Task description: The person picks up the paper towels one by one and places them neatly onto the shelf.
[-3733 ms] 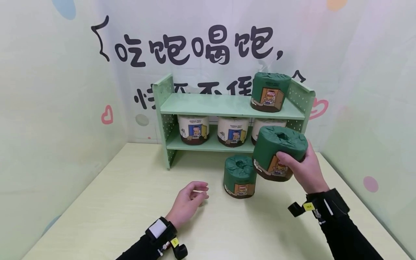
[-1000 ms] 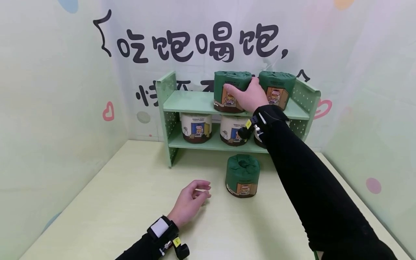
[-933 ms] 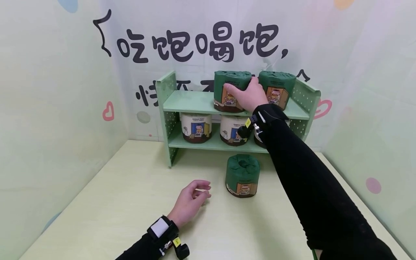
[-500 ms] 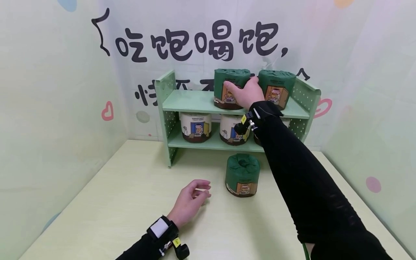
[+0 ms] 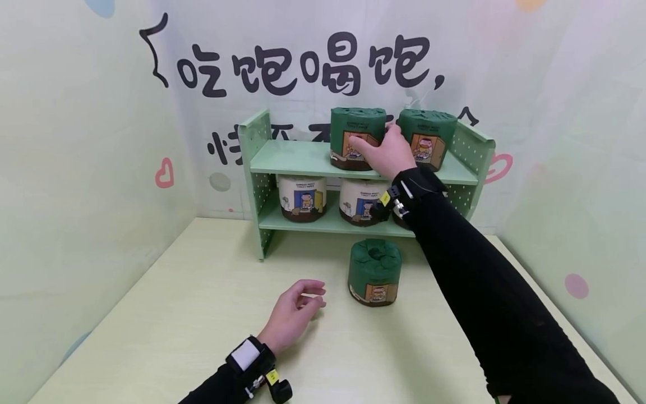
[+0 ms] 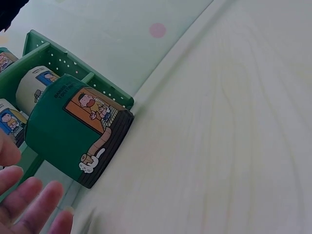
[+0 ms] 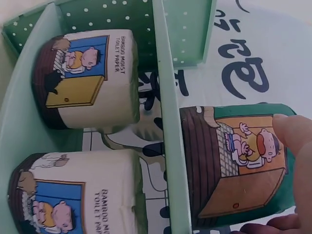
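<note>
On the top of the green shelf (image 5: 292, 157), my right hand (image 5: 388, 150) grips a green-wrapped toilet roll (image 5: 357, 134) between thumb and fingers. In the right wrist view the thumb presses the printed side of this toilet roll (image 7: 243, 165), which stands on the upper board. Immediately right of it is a second green toilet roll (image 5: 429, 134). My left hand (image 5: 292, 314) lies by the table with loosely bent fingers, holding nothing. Beyond its fingertips a third green toilet roll (image 5: 374, 272) stands on the table; the left wrist view shows this toilet roll (image 6: 78, 131) close up.
Cream-wrapped toilet rolls stand on the lower board: a left one (image 5: 303, 199), a middle one (image 5: 359, 199), and a right one mostly behind my right forearm. The pale table (image 5: 202, 297) meets printed curtain walls (image 5: 91, 140) at the sides and back.
Since the oldest frame, my right hand has carried its green toilet roll up from above the table onto the top board. Over the last second it barely shifts. My left hand stays put.
</note>
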Motion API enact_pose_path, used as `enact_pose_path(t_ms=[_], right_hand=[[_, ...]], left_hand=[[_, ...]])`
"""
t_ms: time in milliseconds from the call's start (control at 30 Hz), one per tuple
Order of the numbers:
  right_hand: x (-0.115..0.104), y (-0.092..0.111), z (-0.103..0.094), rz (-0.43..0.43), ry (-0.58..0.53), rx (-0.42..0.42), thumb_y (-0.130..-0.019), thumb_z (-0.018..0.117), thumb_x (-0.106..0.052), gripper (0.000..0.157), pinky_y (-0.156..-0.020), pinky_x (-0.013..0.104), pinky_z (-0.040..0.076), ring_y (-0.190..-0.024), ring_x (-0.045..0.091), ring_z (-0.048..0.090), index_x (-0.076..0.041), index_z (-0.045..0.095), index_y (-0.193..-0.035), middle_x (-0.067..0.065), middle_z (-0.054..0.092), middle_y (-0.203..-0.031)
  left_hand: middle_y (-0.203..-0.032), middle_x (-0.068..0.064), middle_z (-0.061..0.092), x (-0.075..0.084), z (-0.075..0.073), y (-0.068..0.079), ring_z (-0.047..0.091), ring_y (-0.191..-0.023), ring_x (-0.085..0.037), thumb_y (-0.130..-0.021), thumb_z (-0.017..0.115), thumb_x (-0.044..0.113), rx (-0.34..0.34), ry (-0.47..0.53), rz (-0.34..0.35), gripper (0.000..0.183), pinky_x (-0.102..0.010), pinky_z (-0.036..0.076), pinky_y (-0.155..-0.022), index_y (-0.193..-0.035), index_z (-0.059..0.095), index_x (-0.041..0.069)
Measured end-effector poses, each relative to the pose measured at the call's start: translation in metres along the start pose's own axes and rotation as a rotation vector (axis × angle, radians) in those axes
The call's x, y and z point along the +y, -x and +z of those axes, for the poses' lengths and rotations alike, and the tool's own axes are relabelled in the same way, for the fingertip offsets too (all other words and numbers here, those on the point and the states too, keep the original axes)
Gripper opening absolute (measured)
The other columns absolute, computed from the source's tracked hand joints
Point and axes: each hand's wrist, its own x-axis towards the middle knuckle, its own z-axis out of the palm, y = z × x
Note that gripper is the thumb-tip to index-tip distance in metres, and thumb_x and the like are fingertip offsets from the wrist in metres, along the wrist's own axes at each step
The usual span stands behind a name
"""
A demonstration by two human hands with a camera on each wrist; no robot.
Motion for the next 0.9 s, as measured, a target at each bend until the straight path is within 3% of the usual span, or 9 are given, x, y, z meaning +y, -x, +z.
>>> enact_pose_path(t_ms=[133, 533, 900], right_hand=[[0.005, 0.012, -0.004, -0.018, -0.036, 0.015, -0.108, 0.059, -0.064, 0.101, -0.136, 0.045, 0.031, -0.167, 0.034, 0.032, -0.009, 0.008, -0.176, 0.018, 0.027, -0.181], [0.036, 0.048, -0.013, -0.125, -0.127, 0.041, -0.108, 0.062, -0.058, 0.089, -0.135, 0.045, 0.033, -0.167, 0.029, 0.033, -0.010, 0.024, -0.173, 0.015, 0.033, -0.179], [0.077, 0.090, -0.004, -0.186, -0.238, 0.067, -0.111, 0.066, -0.044, 0.075, -0.133, 0.048, 0.037, -0.161, 0.032, 0.042, -0.004, 0.035, -0.166, 0.017, 0.043, -0.172]], left_hand=[[-0.135, -0.016, 0.072, 0.000, 0.000, 0.000, 0.076, -0.112, -0.022, -0.109, 0.062, 0.011, 0.002, -0.003, -0.001, 0.033, -0.025, 0.058, -0.083, -0.141, 0.066, 0.006], [-0.136, -0.017, 0.071, -0.002, 0.001, 0.001, 0.075, -0.113, -0.024, -0.109, 0.062, 0.011, -0.012, 0.012, 0.009, 0.034, -0.027, 0.059, -0.083, -0.142, 0.064, 0.004], [-0.136, -0.017, 0.071, -0.003, 0.002, 0.001, 0.075, -0.113, -0.024, -0.109, 0.063, 0.012, -0.013, 0.012, 0.011, 0.034, -0.026, 0.058, -0.082, -0.142, 0.065, 0.003]])
